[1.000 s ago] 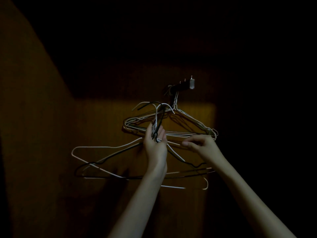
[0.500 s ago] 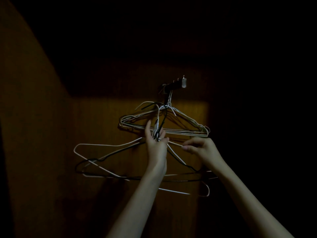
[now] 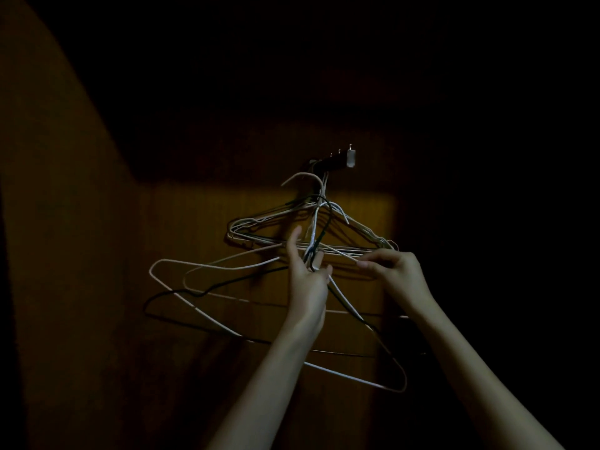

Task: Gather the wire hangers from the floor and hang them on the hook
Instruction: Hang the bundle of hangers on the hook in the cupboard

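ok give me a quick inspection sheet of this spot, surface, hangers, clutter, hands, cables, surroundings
surface: brown wood-grain wall panel, lit only in a patch behind the hook
job's things: hook bar on the wall; hung hangers already on it; held hangers, white and dark, below it, not yet hooked
clutter: nothing seen
hands: left hand grips the necks of the held hangers; right hand pinches a white wire
cables: nothing seen
surroundings: very dark, nothing else can be made out; floor not in view
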The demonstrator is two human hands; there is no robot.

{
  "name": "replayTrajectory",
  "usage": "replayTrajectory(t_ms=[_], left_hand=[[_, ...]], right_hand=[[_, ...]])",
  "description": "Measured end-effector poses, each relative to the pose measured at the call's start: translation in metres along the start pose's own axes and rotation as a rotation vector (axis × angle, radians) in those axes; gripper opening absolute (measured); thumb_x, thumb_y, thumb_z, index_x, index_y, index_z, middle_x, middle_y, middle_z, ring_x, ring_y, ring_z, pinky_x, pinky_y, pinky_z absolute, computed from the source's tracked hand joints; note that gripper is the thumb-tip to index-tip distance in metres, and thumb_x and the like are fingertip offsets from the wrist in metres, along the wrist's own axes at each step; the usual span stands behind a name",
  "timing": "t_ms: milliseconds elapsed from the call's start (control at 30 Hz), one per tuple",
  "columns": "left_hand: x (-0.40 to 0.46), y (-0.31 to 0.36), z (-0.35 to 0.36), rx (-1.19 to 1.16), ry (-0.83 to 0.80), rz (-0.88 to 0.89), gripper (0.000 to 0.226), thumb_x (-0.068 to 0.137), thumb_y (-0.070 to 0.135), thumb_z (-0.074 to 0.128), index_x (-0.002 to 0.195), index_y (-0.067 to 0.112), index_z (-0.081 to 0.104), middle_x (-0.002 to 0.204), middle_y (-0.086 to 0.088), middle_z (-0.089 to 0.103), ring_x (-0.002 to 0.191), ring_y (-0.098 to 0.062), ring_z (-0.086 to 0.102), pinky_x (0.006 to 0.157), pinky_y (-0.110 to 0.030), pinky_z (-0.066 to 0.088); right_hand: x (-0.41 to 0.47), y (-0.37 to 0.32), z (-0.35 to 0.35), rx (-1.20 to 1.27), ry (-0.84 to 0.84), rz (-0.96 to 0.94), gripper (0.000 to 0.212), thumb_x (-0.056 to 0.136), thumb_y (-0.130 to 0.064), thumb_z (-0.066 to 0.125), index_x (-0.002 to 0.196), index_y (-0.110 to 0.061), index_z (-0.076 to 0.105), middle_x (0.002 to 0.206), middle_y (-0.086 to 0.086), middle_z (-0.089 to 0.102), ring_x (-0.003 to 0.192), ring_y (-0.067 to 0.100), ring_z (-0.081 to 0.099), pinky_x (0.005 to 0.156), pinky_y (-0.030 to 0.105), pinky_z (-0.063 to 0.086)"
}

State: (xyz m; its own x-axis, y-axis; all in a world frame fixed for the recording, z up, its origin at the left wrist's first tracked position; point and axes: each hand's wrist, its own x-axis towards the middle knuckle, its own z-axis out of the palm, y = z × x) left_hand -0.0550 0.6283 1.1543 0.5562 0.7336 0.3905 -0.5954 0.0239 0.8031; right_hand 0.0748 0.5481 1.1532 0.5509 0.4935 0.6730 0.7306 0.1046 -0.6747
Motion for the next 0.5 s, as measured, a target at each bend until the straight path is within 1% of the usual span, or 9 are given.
replayTrajectory(t_ms=[67, 100, 200, 300, 400, 467, 500], left_hand=[[-0.001, 0.002, 0.001, -0.019, -0.012, 0.002, 0.081, 0.086, -0.027, 0.029, 0.136, 0.036, 0.031, 0.151, -0.014, 0.028, 0.133, -0.025, 0.040, 0.098, -0.033, 0.042], [-0.001, 0.003, 0.001, -0.028, -0.015, 0.005, 0.079, 0.087, -0.026, 0.030, 0.137, 0.035, 0.031, 0.151, -0.015, 0.028, 0.133, -0.025, 0.040, 0.098, -0.033, 0.042], [-0.001, 0.006, 0.000, -0.057, -0.012, 0.003, 0.076, 0.088, -0.024, 0.031, 0.136, 0.035, 0.032, 0.149, -0.016, 0.030, 0.131, -0.026, 0.043, 0.097, -0.034, 0.044], [-0.003, 0.009, -0.002, -0.077, -0.012, 0.000, 0.076, 0.088, -0.025, 0.031, 0.135, 0.034, 0.034, 0.148, -0.017, 0.032, 0.131, -0.027, 0.043, 0.099, -0.037, 0.044], [-0.004, 0.011, -0.004, -0.068, -0.006, 0.032, 0.073, 0.089, -0.024, 0.031, 0.130, 0.036, 0.035, 0.145, -0.017, 0.037, 0.130, -0.026, 0.044, 0.099, -0.035, 0.044], [-0.005, 0.013, -0.004, -0.075, -0.003, 0.053, 0.071, 0.089, -0.023, 0.031, 0.130, 0.035, 0.034, 0.144, -0.017, 0.039, 0.128, -0.024, 0.045, 0.097, -0.032, 0.044], [-0.005, 0.013, -0.004, -0.083, -0.005, 0.060, 0.071, 0.089, -0.023, 0.030, 0.131, 0.035, 0.034, 0.144, -0.017, 0.039, 0.127, -0.023, 0.047, 0.097, -0.031, 0.044]], right_hand=[[0.001, 0.001, 0.000, 0.009, 0.003, 0.023, 0.019, 0.078, -0.009, 0.071, 0.071, -0.027, 0.068, 0.081, -0.004, 0.069, 0.089, 0.019, 0.065, 0.087, 0.037, 0.051], [0.002, 0.002, 0.000, 0.005, 0.000, 0.027, 0.019, 0.078, -0.010, 0.071, 0.071, -0.027, 0.068, 0.082, -0.004, 0.069, 0.090, 0.019, 0.065, 0.088, 0.040, 0.052], [0.000, 0.003, 0.001, -0.007, 0.003, 0.021, 0.019, 0.079, -0.010, 0.070, 0.072, -0.028, 0.068, 0.081, -0.006, 0.068, 0.090, 0.017, 0.064, 0.090, 0.041, 0.051], [-0.002, 0.001, -0.002, -0.019, 0.029, -0.006, 0.021, 0.079, -0.010, 0.069, 0.073, -0.029, 0.067, 0.081, -0.010, 0.067, 0.088, 0.013, 0.063, 0.088, 0.036, 0.050], [-0.006, 0.000, -0.006, -0.052, 0.084, -0.047, 0.016, 0.080, -0.011, 0.069, 0.076, -0.026, 0.068, 0.080, -0.013, 0.065, 0.084, 0.003, 0.060, 0.081, 0.022, 0.047], [-0.008, -0.001, -0.010, -0.065, 0.114, -0.064, 0.012, 0.081, -0.010, 0.068, 0.080, -0.023, 0.069, 0.080, -0.013, 0.065, 0.084, 0.001, 0.059, 0.077, 0.013, 0.044], [-0.008, -0.001, -0.012, -0.067, 0.126, -0.074, 0.011, 0.081, -0.011, 0.068, 0.081, -0.021, 0.070, 0.081, -0.011, 0.066, 0.085, 0.002, 0.059, 0.077, 0.012, 0.044]])
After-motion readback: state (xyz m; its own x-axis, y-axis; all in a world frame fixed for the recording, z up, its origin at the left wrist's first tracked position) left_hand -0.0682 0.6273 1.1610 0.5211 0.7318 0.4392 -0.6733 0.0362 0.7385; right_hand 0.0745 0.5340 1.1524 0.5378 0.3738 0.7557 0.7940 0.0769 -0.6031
